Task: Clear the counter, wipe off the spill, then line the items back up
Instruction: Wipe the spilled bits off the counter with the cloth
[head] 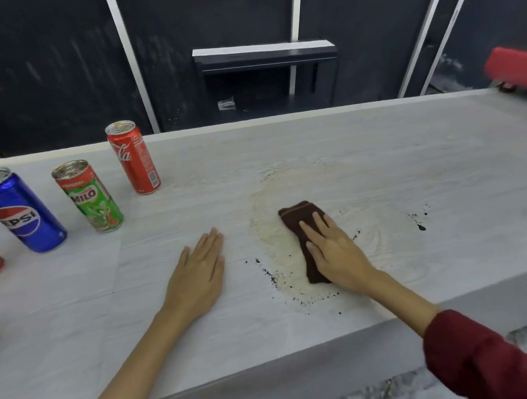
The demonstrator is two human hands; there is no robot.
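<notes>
Looks like a shop or café service area: long pale wood-grain tabletop (347,145), dark wall panels with white strips (130,60), black low shelf unit (267,75), red padded seat (518,70) beyond.

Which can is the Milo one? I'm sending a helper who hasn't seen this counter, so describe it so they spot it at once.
Look at the left end of the pale counter, where the cans stand together. The Milo can is between the blue Pepsi can and the red Coca-Cola can. It is the only green one, with a red band on top.
</notes>
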